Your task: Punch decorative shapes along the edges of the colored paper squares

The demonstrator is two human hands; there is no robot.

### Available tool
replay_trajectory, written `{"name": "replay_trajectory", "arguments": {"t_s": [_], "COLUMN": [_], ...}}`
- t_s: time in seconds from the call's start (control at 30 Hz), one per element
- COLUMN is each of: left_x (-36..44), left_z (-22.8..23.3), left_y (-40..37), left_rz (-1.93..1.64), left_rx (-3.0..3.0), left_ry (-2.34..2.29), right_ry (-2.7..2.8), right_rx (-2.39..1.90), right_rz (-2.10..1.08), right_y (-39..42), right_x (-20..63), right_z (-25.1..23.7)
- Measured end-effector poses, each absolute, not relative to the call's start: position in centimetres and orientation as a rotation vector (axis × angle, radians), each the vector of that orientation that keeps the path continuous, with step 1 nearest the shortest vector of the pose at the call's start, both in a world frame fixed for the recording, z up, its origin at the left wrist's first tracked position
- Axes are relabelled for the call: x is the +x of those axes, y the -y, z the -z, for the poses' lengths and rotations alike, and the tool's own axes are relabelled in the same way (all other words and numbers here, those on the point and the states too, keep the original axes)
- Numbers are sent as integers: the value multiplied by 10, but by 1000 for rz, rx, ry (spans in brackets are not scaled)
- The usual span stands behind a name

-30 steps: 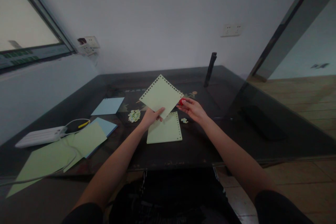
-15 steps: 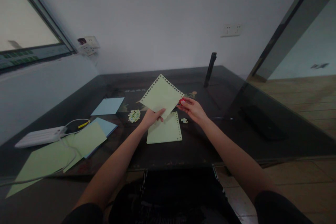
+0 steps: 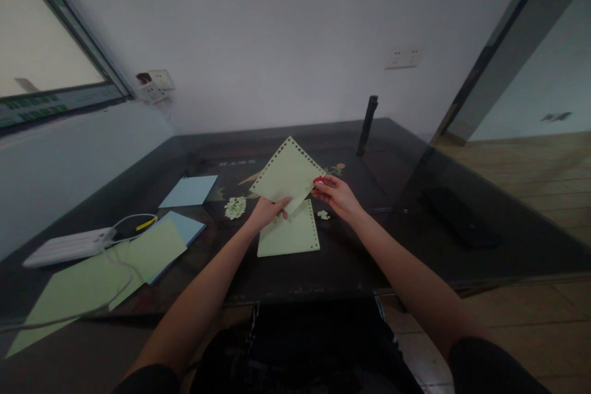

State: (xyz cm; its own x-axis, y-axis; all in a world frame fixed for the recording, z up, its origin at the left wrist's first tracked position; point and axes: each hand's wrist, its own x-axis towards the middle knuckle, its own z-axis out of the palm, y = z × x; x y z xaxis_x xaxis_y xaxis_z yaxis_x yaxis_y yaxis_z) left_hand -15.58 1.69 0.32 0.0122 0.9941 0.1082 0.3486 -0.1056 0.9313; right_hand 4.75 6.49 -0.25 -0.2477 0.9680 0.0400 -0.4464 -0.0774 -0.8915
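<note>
While the left hand [image 3: 268,212] pinches a square, pale-green paper sheet [image 3: 287,173] above the black desk [image 3: 360,261], the right hand [image 3: 340,198] grips a small red tool [image 3: 319,181] at the sheet's corner, maybe punching, which needs steady holding.

Two hands, one left hand [image 3: 268,212] and one right hand [image 3: 340,194], are shown with one red tool [image 3: 319,181], one raised green sheet [image 3: 289,172] bearing two visible rows of holes, and one lower green paper stack [image 3: 292,237], sheets uncountable. Two groups of cut-outs comprise one larger cluster [image 3: 235,208] and one smaller cluster [image 3: 324,215]. Also present: at least two blue sheets [image 3: 188,191], one white case [image 3: 69,246], one black upright object [image 3: 367,126].
</note>
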Motion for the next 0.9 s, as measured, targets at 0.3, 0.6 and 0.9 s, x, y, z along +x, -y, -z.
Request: {"name": "replay_trajectory", "arguments": {"t_s": [0.3,0.6,0.9], "left_x": [-166,-168,-170], "left_z": [3,5,0], "left_y": [-22,-21,-19], "left_rz": [-958,-735,-666], "left_rx": [1769,1863,1843], "left_ry": [-1421,-1330,-1387], "right_ry": [1026,930,904], "right_rx": [-863,-829,-831], "right_rz": [-1602,-1658,-1634], "right_y": [-53,-29,-19], "right_x": [53,67,63], "right_z": [-9,1,9]}}
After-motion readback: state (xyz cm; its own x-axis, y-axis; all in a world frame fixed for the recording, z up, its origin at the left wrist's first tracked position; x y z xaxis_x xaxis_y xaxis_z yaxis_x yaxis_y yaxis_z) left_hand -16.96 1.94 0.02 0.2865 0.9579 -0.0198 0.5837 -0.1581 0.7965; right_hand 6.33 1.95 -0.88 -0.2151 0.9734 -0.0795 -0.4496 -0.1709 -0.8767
